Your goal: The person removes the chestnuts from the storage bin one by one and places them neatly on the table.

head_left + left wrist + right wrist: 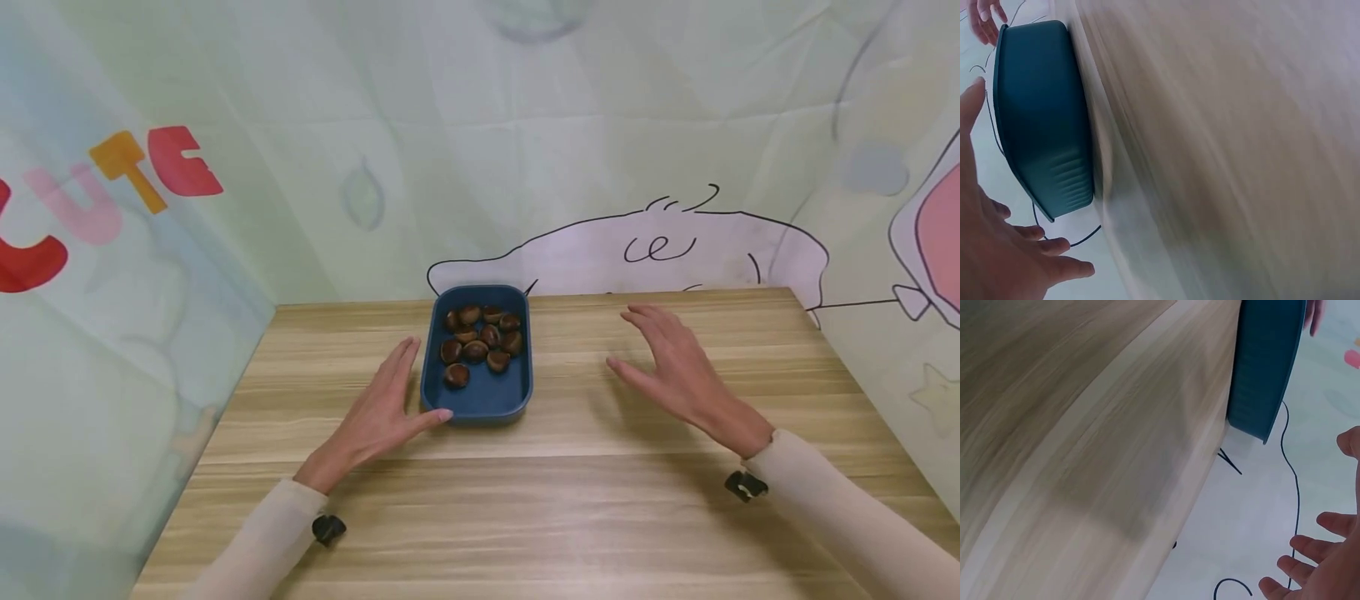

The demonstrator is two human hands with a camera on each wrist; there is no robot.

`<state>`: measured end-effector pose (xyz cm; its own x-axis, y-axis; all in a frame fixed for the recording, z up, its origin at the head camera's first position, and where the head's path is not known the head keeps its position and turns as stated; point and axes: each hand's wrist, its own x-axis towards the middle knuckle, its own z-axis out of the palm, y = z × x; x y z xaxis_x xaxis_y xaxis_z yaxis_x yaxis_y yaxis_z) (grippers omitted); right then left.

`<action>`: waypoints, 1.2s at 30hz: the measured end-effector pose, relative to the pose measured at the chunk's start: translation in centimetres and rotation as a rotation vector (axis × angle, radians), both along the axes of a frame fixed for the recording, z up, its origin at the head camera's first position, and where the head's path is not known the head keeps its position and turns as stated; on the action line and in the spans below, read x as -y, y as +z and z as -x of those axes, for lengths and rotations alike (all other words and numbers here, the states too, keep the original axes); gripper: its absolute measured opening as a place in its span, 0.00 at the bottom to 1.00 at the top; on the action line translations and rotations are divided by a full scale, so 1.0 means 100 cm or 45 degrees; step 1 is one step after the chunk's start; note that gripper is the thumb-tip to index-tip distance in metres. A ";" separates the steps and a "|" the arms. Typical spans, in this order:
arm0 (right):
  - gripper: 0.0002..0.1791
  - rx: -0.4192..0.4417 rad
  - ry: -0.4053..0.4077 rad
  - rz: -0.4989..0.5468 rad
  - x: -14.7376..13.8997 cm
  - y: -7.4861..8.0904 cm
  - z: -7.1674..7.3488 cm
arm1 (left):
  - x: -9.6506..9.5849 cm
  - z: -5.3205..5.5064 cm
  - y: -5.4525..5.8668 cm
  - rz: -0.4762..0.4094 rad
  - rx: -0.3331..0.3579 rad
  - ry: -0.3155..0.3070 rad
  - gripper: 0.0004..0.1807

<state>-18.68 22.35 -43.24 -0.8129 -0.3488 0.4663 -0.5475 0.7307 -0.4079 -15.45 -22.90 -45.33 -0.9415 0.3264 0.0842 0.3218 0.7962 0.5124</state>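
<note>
A blue rectangular tray [480, 408] stands near the table's far edge in the head view. Several shiny brown chestnuts [475, 351] lie in it, mostly toward its far half. My left hand [378, 412] is just left of the tray, thumb and fingers spread. Its thumb tip overlaps the near left corner in the head view; whether it touches, I cannot tell. My right hand [678, 375] hovers over the table to the right, apart from the tray, fingers extended and holding nothing. In the left wrist view the tray's ribbed outer wall [1041, 112] faces the left hand.
The wood-grain table [540, 508] runs beneath both hands. Behind it and at both sides hangs a printed cloth [300, 167] with cartoon drawings and letters. Each wrist carries a small black device, such as the left one [328, 528].
</note>
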 end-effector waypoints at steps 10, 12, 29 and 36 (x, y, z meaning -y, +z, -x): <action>0.36 -0.013 0.073 0.076 0.021 -0.006 0.008 | -0.007 0.004 -0.011 -0.229 0.050 0.009 0.67; 0.36 -0.023 0.087 0.089 0.026 -0.006 0.009 | -0.008 0.005 -0.013 -0.272 0.042 -0.007 0.65; 0.31 0.036 0.150 0.192 0.063 -0.009 0.018 | -0.022 0.002 -0.018 -0.366 0.187 0.030 0.69; 0.32 0.015 0.220 0.197 0.081 -0.010 0.021 | -0.025 0.001 -0.021 -0.385 0.219 0.055 0.68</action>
